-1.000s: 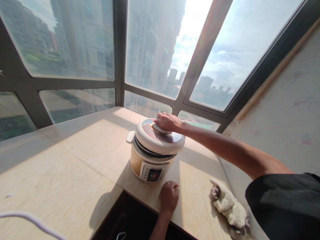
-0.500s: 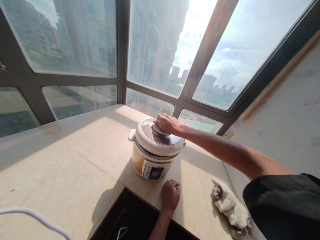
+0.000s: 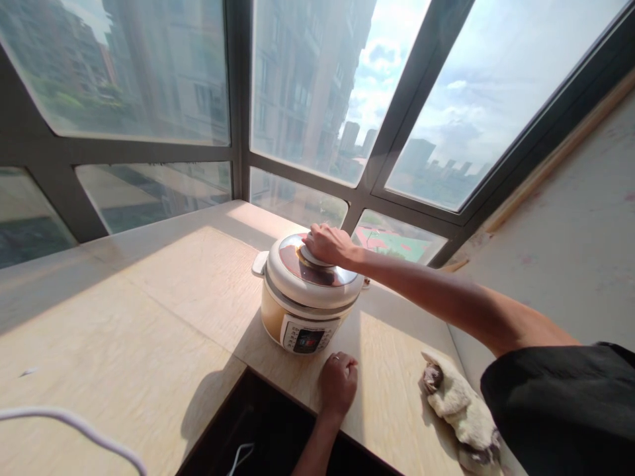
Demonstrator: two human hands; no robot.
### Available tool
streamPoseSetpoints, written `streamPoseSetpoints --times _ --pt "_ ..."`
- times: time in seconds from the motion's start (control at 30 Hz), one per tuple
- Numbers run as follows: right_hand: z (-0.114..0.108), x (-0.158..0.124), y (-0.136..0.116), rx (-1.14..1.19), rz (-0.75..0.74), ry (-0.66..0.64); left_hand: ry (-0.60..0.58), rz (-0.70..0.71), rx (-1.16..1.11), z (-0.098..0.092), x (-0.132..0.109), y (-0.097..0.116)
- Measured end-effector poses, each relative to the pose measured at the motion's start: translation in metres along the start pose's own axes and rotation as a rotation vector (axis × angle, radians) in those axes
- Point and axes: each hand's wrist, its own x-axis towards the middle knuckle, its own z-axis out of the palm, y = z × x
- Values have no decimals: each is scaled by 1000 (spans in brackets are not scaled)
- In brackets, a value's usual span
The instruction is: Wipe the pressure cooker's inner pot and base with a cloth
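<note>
A white and gold electric pressure cooker [image 3: 278,317] stands upright on the wooden surface, its control panel [image 3: 307,339] facing me. Its round lid [image 3: 282,271] has a shiny reflective top and sits on the body. My right hand [image 3: 327,244] is closed over the white knob [image 3: 317,259] in the lid's middle, hiding most of it. In front of the cooker, just below the panel, my left hand [image 3: 338,383] rests on the surface in a fist, with a ring on one finger. Nothing shows in that fist.
A cream plush toy [image 3: 459,410] lies at the right by the wall. At the lower left a white cable [image 3: 74,426] crosses the surface [image 3: 124,344]. Below my left wrist is a dark opening [image 3: 238,423] with a white cord. Framed windows [image 3: 307,86] rise behind.
The dark gap under the lid's rim looks narrower at the front, with my right hand still on the knob. My left hand has stayed in place. The view has shifted slightly.
</note>
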Motion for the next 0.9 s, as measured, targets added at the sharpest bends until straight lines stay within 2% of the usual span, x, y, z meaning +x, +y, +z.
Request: streamPoseSetpoints --times 0.53,0.9 --pt "8 -5 -5 61 -11 -10 12 30 -4 -1 -1 -3" --pt "11 -9 -3 38 -52 56 60 54 -7 4 -1 -7"
